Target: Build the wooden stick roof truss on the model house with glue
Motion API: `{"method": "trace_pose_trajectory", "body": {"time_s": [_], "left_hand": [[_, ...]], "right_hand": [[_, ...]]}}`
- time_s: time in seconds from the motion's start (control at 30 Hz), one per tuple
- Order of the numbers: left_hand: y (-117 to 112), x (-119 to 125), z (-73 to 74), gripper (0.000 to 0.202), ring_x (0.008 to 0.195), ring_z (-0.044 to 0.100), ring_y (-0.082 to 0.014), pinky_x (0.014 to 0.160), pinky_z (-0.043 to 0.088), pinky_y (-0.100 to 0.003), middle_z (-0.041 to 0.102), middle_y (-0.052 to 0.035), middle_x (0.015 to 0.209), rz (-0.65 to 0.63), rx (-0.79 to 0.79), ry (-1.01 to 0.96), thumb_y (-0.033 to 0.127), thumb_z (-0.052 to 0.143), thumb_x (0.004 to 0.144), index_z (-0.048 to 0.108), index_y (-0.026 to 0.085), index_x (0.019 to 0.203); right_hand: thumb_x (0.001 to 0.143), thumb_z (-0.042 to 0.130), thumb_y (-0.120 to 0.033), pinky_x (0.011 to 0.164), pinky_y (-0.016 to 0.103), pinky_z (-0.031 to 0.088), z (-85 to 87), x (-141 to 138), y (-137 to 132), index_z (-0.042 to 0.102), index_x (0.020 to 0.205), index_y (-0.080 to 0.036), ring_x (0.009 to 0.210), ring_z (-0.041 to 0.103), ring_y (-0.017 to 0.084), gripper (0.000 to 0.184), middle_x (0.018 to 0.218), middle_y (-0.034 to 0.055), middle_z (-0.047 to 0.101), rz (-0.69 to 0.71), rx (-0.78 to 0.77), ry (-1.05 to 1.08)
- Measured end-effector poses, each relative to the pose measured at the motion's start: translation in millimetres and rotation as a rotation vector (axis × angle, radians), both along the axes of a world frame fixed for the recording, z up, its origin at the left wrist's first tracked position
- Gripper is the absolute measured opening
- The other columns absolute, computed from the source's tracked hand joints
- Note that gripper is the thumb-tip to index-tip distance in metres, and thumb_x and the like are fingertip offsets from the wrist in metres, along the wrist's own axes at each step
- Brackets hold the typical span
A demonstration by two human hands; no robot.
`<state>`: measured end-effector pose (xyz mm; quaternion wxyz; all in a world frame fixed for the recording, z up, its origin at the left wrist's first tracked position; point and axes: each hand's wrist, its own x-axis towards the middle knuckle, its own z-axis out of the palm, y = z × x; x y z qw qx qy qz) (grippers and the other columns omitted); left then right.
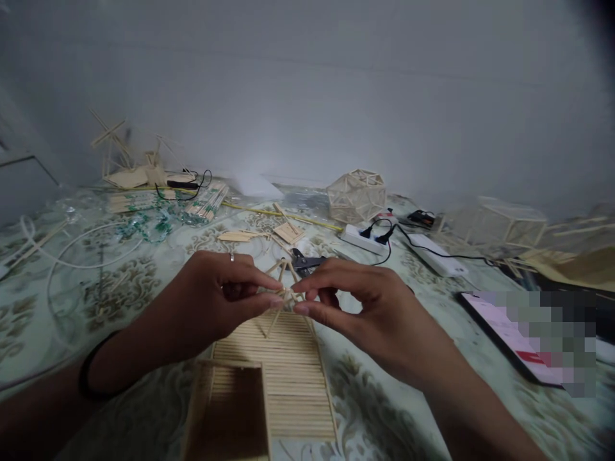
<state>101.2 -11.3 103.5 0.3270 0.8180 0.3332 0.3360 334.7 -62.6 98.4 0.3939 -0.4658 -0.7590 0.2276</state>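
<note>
Both of my hands meet over a slatted wooden platform (293,384). Between their fingertips is a small frame of thin wooden sticks (283,272), spread like the ribs of a cone. My left hand (216,291) pinches its joint from the left, thumb and forefinger pressed together. From the other side my right hand (358,294) pinches the same joint with thumb and forefinger. The exact contact at the fingertips is partly hidden. An open-topped wooden box (235,410) stands at the platform's near left. Dark-handled pliers (305,261) lie just beyond my fingers.
A white power strip (364,240) with black plugs lies behind my right hand. A tablet (514,339) rests at right. Farther back are a faceted stick model (358,195), bundled sticks (206,202) and a taller stick model (144,166). A white cable (52,275) loops at left.
</note>
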Motion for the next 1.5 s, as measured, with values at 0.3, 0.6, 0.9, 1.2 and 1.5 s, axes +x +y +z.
{"method": "trace_pose_trajectory", "body": {"time_s": [0.3, 0.6, 0.9, 1.2, 1.5], "left_hand": [[2.5, 2.3, -2.7, 0.013, 0.058, 0.059, -0.0083, 0.055, 0.043, -0.018, 0.076, 0.0052, 0.066, 0.016, -0.021, 0.035, 0.022, 0.078, 0.087, 0.089, 0.029, 0.086], [2.2, 3.2, -4.5, 0.010, 0.057, 0.053, -0.0066, 0.054, 0.041, -0.016, 0.064, 0.0067, 0.061, -0.020, -0.039, 0.009, 0.024, 0.079, 0.088, 0.087, 0.028, 0.084], [5.6, 2.7, -8.5, 0.010, 0.060, 0.055, -0.0050, 0.057, 0.043, -0.013, 0.063, 0.0071, 0.064, -0.063, -0.085, -0.037, 0.018, 0.079, 0.087, 0.085, 0.025, 0.084], [9.3, 1.8, -12.9, 0.006, 0.066, 0.059, -0.0071, 0.062, 0.048, -0.016, 0.068, 0.0049, 0.073, -0.127, -0.198, -0.058, 0.021, 0.077, 0.089, 0.082, 0.023, 0.086], [6.8, 1.2, -10.2, 0.010, 0.064, 0.060, -0.0055, 0.062, 0.047, -0.015, 0.067, 0.0068, 0.069, -0.121, -0.054, -0.037, 0.017, 0.077, 0.090, 0.083, 0.024, 0.087]], "right_hand": [[0.092, 0.083, -0.023, 0.064, 0.026, 0.050, -9.0, -5.6, 5.7, 0.085, 0.088, -0.021, 0.070, 0.067, 0.013, 0.005, 0.081, 0.0009, 0.078, -0.012, 0.014, 0.075], [0.091, 0.083, -0.020, 0.061, 0.025, 0.048, -9.0, -6.8, 4.8, 0.085, 0.087, -0.021, 0.067, 0.063, 0.011, 0.005, 0.077, -0.0002, 0.075, -0.002, -0.011, 0.124], [0.092, 0.081, -0.020, 0.061, 0.023, 0.048, -7.9, -7.5, 4.7, 0.083, 0.084, -0.020, 0.066, 0.062, 0.010, 0.008, 0.075, -0.0013, 0.072, 0.013, -0.019, 0.124], [0.092, 0.079, -0.016, 0.061, 0.023, 0.048, -6.3, -10.5, 1.4, 0.081, 0.083, -0.018, 0.065, 0.060, 0.010, 0.010, 0.073, -0.0019, 0.070, 0.013, 0.013, 0.092], [0.091, 0.077, -0.013, 0.062, 0.024, 0.047, -4.6, -13.1, -1.5, 0.079, 0.080, -0.019, 0.065, 0.060, 0.011, 0.013, 0.071, -0.0029, 0.067, -0.022, 0.051, 0.050]]}}
